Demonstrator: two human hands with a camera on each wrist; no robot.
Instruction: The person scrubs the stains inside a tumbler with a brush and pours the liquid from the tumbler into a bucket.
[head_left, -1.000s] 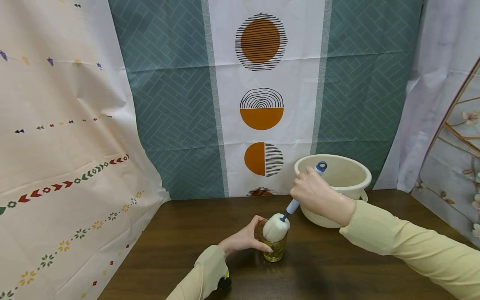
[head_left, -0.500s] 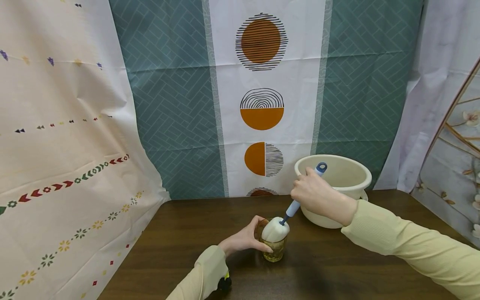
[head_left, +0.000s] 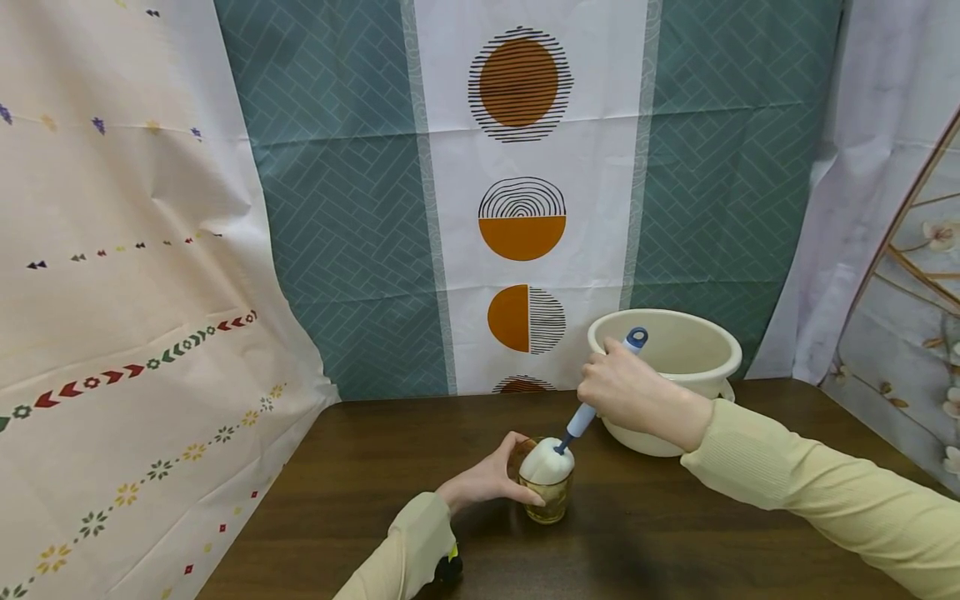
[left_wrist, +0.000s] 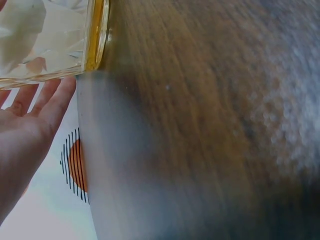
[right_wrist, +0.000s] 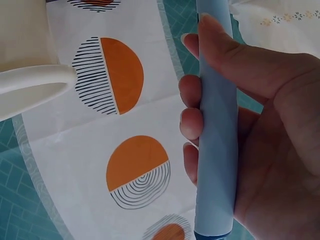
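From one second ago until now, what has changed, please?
The white-headed brush went slightly deeper into the amber glass and a little left. Nothing was newly gripped or released: the left hand still holds the glass, the right hand the brush; the tub stayed.

Amber see-through glass (head_left: 550,502) here, mouth up; brush (head_left: 570,433) angled into it, white bulbous head (head_left: 546,462) partly sunk, top bulging past rim, pale-blue handle (head_left: 581,419) slanting up rightward to dark-blue loop (head_left: 635,340)!

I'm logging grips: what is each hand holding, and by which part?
The right hand grips the brush by its blue handle; the left hand holds the amber glass by its side.
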